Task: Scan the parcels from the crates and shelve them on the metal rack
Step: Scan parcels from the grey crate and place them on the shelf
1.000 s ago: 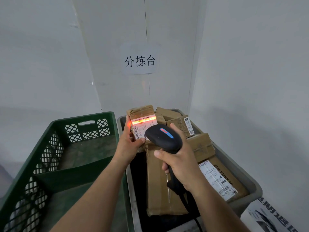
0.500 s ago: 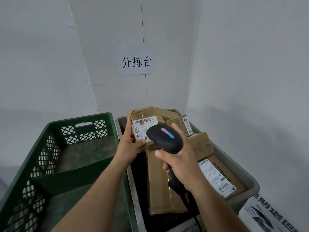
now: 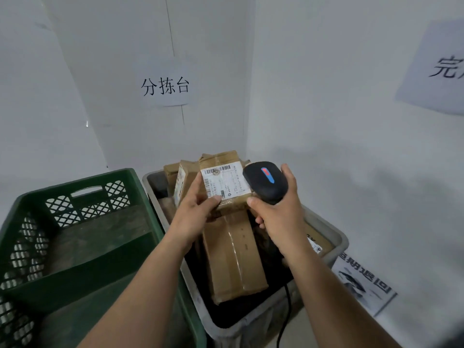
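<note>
Person's left hand [image 3: 198,209] pinched a labelled parcel [image 3: 223,182] above the grey crate [image 3: 336,237], 12 o'clock | right hand [image 3: 278,217] wrapped its grip round a scanner [image 3: 266,182] at the parcel's 3 o'clock | green crate [image 3: 75,187], 9 o'clock

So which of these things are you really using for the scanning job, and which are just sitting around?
For the job: small parcel in the left hand; scanner in the right hand; long parcel in the grey crate; green crate.

Just around: paper sign on the back wall; paper sign on the right wall; printed sheet on the floor.
</note>
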`<state>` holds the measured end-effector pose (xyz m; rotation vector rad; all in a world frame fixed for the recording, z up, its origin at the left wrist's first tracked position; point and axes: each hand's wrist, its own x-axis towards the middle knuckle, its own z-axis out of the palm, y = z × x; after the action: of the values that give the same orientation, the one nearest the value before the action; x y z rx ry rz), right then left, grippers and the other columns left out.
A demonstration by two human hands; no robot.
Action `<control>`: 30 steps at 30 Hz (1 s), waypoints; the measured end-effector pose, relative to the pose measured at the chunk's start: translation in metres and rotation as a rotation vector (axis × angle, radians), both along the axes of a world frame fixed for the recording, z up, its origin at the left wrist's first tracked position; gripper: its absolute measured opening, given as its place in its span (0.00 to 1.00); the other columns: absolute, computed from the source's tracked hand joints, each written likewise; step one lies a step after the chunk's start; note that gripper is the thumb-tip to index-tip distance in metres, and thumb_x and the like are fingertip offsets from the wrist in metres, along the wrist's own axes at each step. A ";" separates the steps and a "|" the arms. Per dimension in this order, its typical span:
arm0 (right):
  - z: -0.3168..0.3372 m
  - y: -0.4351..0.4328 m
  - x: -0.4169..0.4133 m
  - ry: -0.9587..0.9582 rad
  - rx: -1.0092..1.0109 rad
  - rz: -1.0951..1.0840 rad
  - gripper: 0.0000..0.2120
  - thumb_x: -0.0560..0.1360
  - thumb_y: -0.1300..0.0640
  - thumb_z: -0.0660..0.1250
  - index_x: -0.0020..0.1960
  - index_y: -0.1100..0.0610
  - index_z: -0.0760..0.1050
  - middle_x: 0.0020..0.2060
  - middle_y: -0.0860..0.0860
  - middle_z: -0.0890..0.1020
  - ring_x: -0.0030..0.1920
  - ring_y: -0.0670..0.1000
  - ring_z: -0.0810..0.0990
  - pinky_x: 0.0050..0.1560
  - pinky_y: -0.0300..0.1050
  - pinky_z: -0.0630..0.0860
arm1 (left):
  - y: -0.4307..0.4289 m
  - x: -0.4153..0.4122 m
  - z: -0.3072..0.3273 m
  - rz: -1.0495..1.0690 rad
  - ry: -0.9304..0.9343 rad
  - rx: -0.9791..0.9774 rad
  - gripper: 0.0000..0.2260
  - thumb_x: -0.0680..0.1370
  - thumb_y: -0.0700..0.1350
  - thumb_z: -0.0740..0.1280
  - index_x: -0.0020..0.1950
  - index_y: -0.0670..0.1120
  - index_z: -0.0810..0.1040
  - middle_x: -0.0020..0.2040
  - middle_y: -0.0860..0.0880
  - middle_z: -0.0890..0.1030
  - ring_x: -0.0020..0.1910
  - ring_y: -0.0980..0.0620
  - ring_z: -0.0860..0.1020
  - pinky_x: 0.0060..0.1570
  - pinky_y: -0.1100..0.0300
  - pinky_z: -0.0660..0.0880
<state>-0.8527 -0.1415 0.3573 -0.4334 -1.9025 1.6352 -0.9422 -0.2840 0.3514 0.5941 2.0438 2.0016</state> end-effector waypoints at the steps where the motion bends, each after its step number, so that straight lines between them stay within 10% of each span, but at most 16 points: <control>1: 0.000 0.002 0.004 0.006 -0.011 -0.028 0.46 0.71 0.66 0.73 0.78 0.41 0.52 0.60 0.52 0.79 0.36 0.49 0.77 0.29 0.36 0.74 | 0.004 0.005 0.002 -0.033 0.003 0.004 0.28 0.79 0.38 0.64 0.75 0.59 0.60 0.56 0.53 0.81 0.49 0.58 0.81 0.49 0.60 0.78; 8: -0.005 0.019 0.052 0.039 -0.031 -0.219 0.44 0.71 0.67 0.73 0.78 0.44 0.54 0.58 0.53 0.80 0.37 0.49 0.77 0.35 0.39 0.76 | 0.032 0.056 0.006 -0.162 0.051 0.016 0.24 0.78 0.39 0.65 0.68 0.61 0.65 0.56 0.61 0.78 0.57 0.55 0.78 0.54 0.60 0.75; 19: -0.011 0.032 0.192 0.000 -0.053 -0.269 0.44 0.72 0.67 0.71 0.78 0.43 0.54 0.51 0.49 0.81 0.26 0.44 0.74 0.28 0.36 0.72 | 0.042 0.203 0.016 -0.295 0.093 -0.049 0.24 0.75 0.31 0.67 0.58 0.57 0.68 0.40 0.65 0.82 0.39 0.69 0.80 0.38 0.75 0.73; 30: -0.032 0.013 0.319 0.026 -0.147 -0.303 0.43 0.72 0.68 0.72 0.77 0.42 0.55 0.57 0.50 0.79 0.35 0.45 0.76 0.31 0.36 0.73 | 0.030 0.320 -0.006 -0.327 0.126 -0.101 0.23 0.75 0.37 0.69 0.64 0.58 0.69 0.53 0.62 0.78 0.48 0.70 0.78 0.43 0.76 0.73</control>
<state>-0.5333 -0.1285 0.3250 -0.7189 -1.6123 1.5719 -0.6220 -0.2535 0.3454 0.9837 1.9493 1.7030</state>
